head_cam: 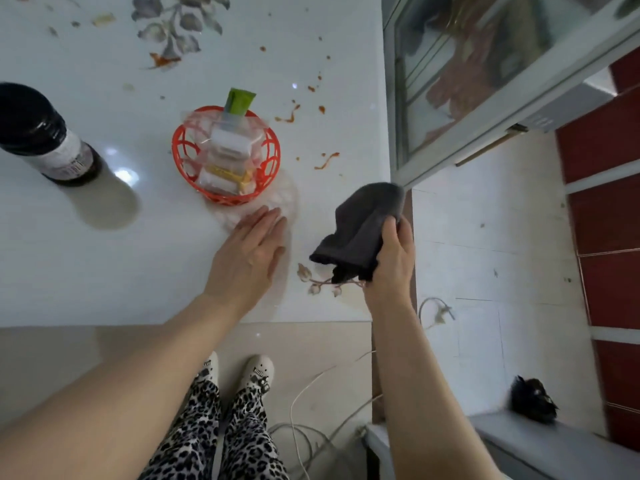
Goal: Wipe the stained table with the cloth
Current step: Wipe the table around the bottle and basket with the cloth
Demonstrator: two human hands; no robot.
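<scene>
Well, right hand (392, 261) grips cloth (360, 226).

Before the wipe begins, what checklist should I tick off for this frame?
1. Grip: the right hand holds the cloth, ok.
2. Cloth spread flat: not ok, bunched.
3. Target found: red stains lie right of the basket, ok.
4. Wipe path free: not ok, the basket stands beside the stains.
5. The left hand is off the stains: ok, flat on the table.
6. Cloth damp: cannot tell.
</scene>
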